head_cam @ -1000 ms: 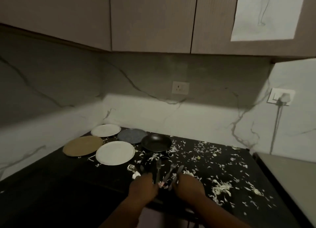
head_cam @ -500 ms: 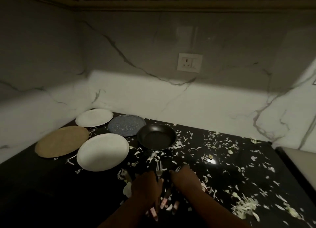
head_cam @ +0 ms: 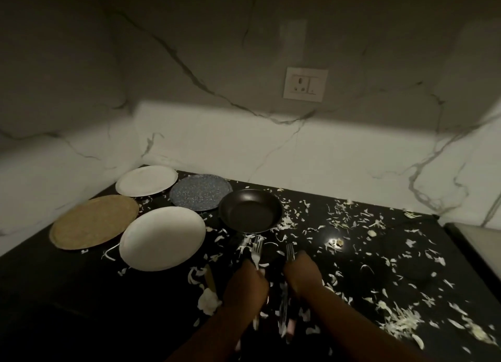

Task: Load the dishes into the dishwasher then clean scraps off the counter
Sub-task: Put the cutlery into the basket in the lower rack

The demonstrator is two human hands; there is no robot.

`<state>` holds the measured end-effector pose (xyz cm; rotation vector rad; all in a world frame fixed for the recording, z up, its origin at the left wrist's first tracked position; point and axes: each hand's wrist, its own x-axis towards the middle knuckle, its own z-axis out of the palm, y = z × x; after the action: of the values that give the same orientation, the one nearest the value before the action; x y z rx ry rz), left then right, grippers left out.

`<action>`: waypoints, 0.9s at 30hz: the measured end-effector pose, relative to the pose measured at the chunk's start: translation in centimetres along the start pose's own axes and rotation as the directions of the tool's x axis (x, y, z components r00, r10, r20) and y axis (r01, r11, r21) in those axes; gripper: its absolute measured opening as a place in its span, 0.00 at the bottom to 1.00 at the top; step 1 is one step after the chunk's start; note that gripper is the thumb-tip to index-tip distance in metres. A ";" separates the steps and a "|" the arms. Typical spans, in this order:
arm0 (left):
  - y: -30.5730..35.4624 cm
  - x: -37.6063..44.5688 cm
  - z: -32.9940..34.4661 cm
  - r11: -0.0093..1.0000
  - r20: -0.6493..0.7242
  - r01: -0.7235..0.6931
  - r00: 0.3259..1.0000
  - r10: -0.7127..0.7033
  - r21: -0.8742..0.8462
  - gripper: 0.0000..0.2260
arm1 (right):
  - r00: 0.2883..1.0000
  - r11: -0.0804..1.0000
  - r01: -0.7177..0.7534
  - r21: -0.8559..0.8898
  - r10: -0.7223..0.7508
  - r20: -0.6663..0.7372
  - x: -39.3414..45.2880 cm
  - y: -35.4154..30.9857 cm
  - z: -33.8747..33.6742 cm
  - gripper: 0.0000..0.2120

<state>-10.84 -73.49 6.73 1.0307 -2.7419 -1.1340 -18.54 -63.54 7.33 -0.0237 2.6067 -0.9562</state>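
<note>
Left hand [head_cam: 245, 288] and right hand [head_cam: 303, 273] each grasp a fork [head_cam: 256, 252] over the counter [head_cam: 406, 280], where 4 plates [head_cam: 162, 238], a pan [head_cam: 250, 211] and scraps [head_cam: 401, 322] await; nothing looks loaded.

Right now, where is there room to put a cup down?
Bare black counter lies near the front-left, below the tan plate and the big white plate. To the right of the black pan cabbage scraps lie everywhere.
</note>
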 end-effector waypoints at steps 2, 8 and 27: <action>0.5 -0.4 -0.4 0.969 0.044 -0.009 0.999 0.021 -0.245 0.09 | 0.999 0.972 -0.029 0.233 0.032 -0.009 -0.4 0.5 -1.4 0.10; 4.4 -4.9 0.1 0.763 0.106 -0.067 0.979 0.175 -0.643 0.08 | 0.968 0.395 -0.230 0.889 0.186 0.168 -5.2 3.6 -6.7 0.11; 17.7 -30.1 18.1 0.795 0.491 -0.260 0.670 0.557 -0.548 0.12 | 0.944 0.090 0.000 0.996 0.328 -0.029 -23.0 33.3 -20.5 0.07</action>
<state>-1.68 -35.56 11.59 -0.1070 -2.6511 -2.1489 -0.45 -21.96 8.50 0.7870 1.4209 -2.5424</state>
